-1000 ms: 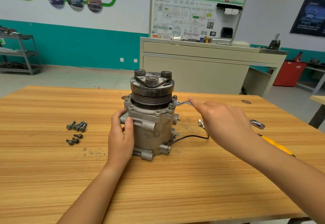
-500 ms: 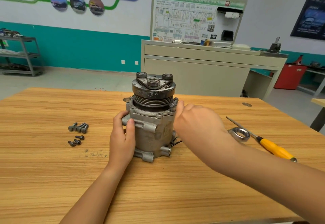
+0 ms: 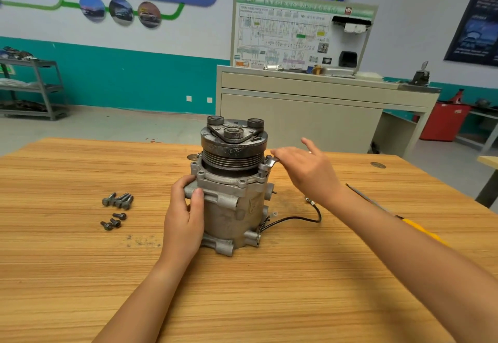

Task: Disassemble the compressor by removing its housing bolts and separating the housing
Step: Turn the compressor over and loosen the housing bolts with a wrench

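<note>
The grey compressor stands upright in the middle of the wooden table, its dark pulley on top. My left hand grips the left side of the housing, thumb on the front. A small silver wrench sits on a bolt at the housing's upper right flange. My right hand holds the wrench's handle, fingers partly spread. Several removed bolts lie loose on the table to the left.
A yellow-handled screwdriver lies on the table at the right, partly behind my right forearm. A black wire loops out from the compressor's right side. A beige training bench stands beyond the table.
My right hand swung back out to the right with the wrench, after passing close against the housing half a second ago. My left hand kept its grip on the compressor.
</note>
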`<state>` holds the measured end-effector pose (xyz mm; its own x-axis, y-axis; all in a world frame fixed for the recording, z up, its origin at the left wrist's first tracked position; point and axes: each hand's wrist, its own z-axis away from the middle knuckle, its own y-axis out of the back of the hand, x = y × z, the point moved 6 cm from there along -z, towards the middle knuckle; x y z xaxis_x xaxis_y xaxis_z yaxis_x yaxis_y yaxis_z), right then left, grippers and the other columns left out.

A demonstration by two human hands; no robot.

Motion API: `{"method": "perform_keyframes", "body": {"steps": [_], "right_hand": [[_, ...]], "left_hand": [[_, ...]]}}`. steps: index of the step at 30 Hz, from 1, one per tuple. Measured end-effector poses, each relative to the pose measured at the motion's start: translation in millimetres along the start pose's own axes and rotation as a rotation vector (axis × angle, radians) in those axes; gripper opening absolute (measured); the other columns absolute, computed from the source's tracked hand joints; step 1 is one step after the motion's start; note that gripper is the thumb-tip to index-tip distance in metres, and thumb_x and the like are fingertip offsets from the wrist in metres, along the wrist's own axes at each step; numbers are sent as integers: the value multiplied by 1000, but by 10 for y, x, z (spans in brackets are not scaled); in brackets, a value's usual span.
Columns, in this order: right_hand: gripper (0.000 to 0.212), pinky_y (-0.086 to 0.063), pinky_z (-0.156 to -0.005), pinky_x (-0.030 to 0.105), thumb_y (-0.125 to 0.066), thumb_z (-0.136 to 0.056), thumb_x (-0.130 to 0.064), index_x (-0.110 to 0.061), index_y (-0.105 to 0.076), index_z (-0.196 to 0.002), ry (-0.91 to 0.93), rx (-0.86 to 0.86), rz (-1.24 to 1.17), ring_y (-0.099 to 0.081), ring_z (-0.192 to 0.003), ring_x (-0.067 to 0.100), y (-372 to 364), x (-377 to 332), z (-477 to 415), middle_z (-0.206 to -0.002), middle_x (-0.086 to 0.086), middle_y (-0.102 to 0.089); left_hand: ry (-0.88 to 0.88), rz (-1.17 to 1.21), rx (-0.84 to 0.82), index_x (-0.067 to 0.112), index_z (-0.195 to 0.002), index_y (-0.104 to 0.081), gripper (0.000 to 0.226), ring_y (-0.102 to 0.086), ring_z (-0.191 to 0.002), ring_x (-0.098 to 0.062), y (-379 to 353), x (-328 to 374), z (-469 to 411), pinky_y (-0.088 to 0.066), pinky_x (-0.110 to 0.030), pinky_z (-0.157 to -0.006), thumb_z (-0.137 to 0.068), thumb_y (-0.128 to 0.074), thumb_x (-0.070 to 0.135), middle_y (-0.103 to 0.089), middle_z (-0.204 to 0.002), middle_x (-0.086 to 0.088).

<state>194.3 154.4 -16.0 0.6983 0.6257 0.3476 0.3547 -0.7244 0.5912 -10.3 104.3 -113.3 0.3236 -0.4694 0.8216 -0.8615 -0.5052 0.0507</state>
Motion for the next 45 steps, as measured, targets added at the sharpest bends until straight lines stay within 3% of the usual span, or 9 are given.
{"method": "perform_keyframes", "body": {"steps": [3,5,8,12,17,27,34,40,45], "right_hand": [[20,-51,-78,56,-68,-79,4,1,-68,-98,-186,1,-90,-68,-64,25,-73,61,81,-77,11,-71],[30,-55,-57,43,-60,-86,-1,-1,-60,-116,-351,52,-230,-63,-57,27,61,146,167,-74,11,-68],[44,-41,-43,30,-45,-93,-15,-13,-39,-137,-483,88,-371,-52,-48,20,370,163,276,-65,1,-57],[43,-36,-46,27,-43,-96,-21,-22,-39,-139,-318,-206,-111,-55,-51,24,594,-80,284,-63,1,-59],[44,-40,-54,28,-27,-100,-29,-36,-17,-142,-289,-553,-9,-53,-66,19,503,-196,227,-68,-5,-52],[70,-22,-36,27,-41,-84,5,-8,-10,-146,-192,-770,350,-27,-45,17,634,-545,-91,-57,0,-30],[64,-25,-38,24,-36,-94,-16,-7,-1,-146,-115,-824,387,-32,-46,18,603,-544,-17,-58,0,-35],[65,-19,-33,24,-37,-88,3,5,-3,-143,-35,-843,459,-29,-40,18,574,-639,-64,-54,5,-30],[62,-23,-36,24,-30,-93,-9,-6,2,-146,-19,-771,436,-34,-43,17,549,-508,-30,-56,0,-36]], "left_hand": [[-1,2,-11,34,-119,-41,30,-47,-92,25,3,-2,7,-35,3,-65,-90,-38,41,-50,-102,30],[-2,3,-12,34,-119,-41,30,-47,-92,25,7,6,3,-34,3,-65,-90,-38,41,-50,-102,30],[-3,11,-11,33,-118,-41,30,-48,-92,24,-5,8,3,-34,3,-65,-90,-38,40,-50,-102,30],[-3,15,-3,32,-118,-42,30,-47,-92,24,2,6,2,-34,3,-66,-90,-38,40,-50,-101,29],[-7,7,-5,32,-118,-41,29,-45,-91,27,5,21,2,-32,5,-65,-90,-38,39,-46,-102,33],[-7,-6,-31,33,-119,-41,27,-48,-93,23,6,14,10,-35,3,-66,-93,-39,38,-50,-104,27],[0,-1,-37,33,-119,-40,31,-50,-92,20,-6,19,4,-36,1,-66,-89,-38,42,-51,-105,25],[5,6,-34,35,-117,-40,29,-51,-91,19,-6,17,-3,-37,0,-66,-89,-38,42,-53,-104,24],[1,3,-30,35,-117,-40,28,-50,-92,21,3,25,4,-36,1,-66,-89,-38,42,-52,-102,26]]}}
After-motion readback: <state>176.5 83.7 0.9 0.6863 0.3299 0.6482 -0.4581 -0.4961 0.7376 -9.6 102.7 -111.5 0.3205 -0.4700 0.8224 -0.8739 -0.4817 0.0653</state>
